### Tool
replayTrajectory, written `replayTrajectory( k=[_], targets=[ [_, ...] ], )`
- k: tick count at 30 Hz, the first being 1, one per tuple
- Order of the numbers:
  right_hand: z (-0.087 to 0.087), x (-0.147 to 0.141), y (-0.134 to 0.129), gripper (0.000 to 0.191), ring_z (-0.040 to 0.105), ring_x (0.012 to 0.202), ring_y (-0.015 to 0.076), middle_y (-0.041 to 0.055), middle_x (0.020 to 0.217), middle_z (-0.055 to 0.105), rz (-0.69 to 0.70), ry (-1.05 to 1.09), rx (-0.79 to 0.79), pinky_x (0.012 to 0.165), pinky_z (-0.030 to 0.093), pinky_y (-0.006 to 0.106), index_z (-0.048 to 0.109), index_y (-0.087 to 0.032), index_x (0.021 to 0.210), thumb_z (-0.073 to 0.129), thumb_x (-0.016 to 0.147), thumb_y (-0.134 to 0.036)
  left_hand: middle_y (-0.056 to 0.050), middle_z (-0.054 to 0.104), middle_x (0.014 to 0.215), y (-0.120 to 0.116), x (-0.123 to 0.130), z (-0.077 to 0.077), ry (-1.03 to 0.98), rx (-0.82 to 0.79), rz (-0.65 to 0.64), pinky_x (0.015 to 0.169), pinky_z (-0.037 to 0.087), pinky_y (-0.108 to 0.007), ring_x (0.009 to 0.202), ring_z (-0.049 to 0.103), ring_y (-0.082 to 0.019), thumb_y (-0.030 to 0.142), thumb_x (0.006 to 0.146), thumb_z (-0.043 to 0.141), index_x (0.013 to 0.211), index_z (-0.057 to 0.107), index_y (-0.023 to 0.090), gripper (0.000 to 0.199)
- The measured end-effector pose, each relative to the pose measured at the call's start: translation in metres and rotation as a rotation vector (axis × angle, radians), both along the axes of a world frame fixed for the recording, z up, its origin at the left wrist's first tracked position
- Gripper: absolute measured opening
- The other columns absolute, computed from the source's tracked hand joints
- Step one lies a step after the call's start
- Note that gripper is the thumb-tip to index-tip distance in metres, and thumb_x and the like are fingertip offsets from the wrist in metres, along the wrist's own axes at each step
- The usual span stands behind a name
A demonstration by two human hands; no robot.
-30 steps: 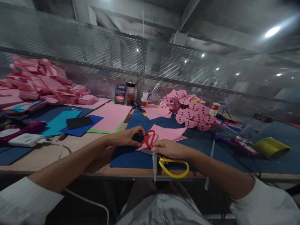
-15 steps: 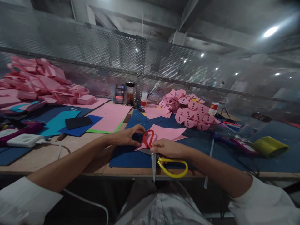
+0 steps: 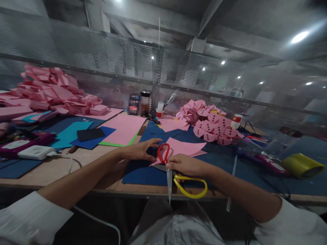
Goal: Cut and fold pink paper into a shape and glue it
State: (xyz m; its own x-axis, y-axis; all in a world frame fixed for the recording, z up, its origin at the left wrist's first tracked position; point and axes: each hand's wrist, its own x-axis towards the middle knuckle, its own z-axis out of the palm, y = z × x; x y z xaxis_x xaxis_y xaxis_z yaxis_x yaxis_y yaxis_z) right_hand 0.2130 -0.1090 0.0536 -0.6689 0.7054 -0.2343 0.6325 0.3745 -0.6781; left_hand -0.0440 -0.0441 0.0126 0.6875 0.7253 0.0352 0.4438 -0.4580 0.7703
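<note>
Blue mats cover your table [image 3: 102, 172] — your right hand [image 3: 187, 164] grips the scissors [image 3: 169, 182], spread over pink paper [image 3: 185, 147]; your left [image 3: 143, 150] curves half-open beside the red handle.

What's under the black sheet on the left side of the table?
A blue sheet shows past the right and lower edges of the black sheet. Anything else beneath the black sheet is covered.

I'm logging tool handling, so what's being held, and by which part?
The right hand holds the scissors around the pivot, where handles meet blades; the left hand looks open.
</note>
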Motion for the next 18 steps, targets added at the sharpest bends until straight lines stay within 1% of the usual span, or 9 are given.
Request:
replayTrajectory(
  k=[3,6,9,12,14,18],
  targets=[
    [-0.0015,-0.0015,0.0004,0.034,0.039,0.059,0.01,-0.0037,0.066,0.041,-0.006,0.006,-0.007,0.053,0.026,0.025,0.043,-0.018,0.072,0.047,0.098,-0.04,-0.013,0.044,0.157,0.0025,-0.0015,-0.0027,-0.018,0.001,-0.005,0.118,0.033,-0.041,0.147,0.039,-0.03,0.037,0.076,0.082,0.153,0.031,0.027,0.093],
    [-0.003,-0.0016,0.0015,0.034,0.038,0.06,0.0101,-0.0035,0.066,0.042,0.0,0.008,0.001,0.052,0.026,0.024,0.044,-0.018,0.072,0.048,0.098,-0.04,-0.012,0.045,0.157,0.0034,-0.0019,-0.0036,-0.031,-0.005,-0.015,0.117,0.033,-0.04,0.147,0.039,-0.03,0.041,0.076,0.083,0.152,0.033,0.027,0.092],
    [-0.0039,-0.001,0.0018,0.034,0.038,0.06,0.0101,-0.0034,0.067,0.042,0.0,0.009,0.005,0.052,0.028,0.024,0.045,-0.018,0.072,0.048,0.098,-0.04,-0.013,0.047,0.155,0.0033,-0.0013,-0.0031,-0.024,-0.008,-0.015,0.118,0.033,-0.041,0.146,0.04,-0.029,0.039,0.076,0.082,0.153,0.032,0.026,0.092],
    [-0.0046,-0.0013,0.0012,0.033,0.039,0.059,0.01,-0.0037,0.067,0.042,-0.024,0.02,-0.033,0.053,0.031,0.024,0.044,-0.018,0.073,0.048,0.098,-0.04,-0.014,0.046,0.156,0.0032,-0.0005,-0.0025,-0.025,-0.007,-0.007,0.117,0.033,-0.041,0.146,0.04,-0.029,0.037,0.076,0.082,0.152,0.033,0.025,0.091],
    [-0.0052,-0.0017,0.0006,0.034,0.039,0.057,0.0099,-0.0042,0.066,0.041,-0.04,0.031,-0.052,0.052,0.031,0.023,0.043,-0.019,0.073,0.048,0.097,-0.041,-0.014,0.046,0.156,0.003,-0.0003,-0.0021,-0.039,-0.006,-0.001,0.116,0.035,-0.041,0.146,0.041,-0.03,0.038,0.075,0.083,0.152,0.035,0.025,0.091],
    [-0.0058,-0.0007,0.0005,0.035,0.038,0.059,0.0104,-0.0035,0.066,0.043,-0.022,0.02,0.002,0.053,0.029,0.024,0.045,-0.018,0.071,0.048,0.097,-0.041,-0.013,0.05,0.153,0.002,-0.0008,-0.0016,-0.059,-0.006,0.013,0.116,0.036,-0.042,0.144,0.043,-0.031,0.038,0.073,0.085,0.15,0.039,0.025,0.091]
  ],
)
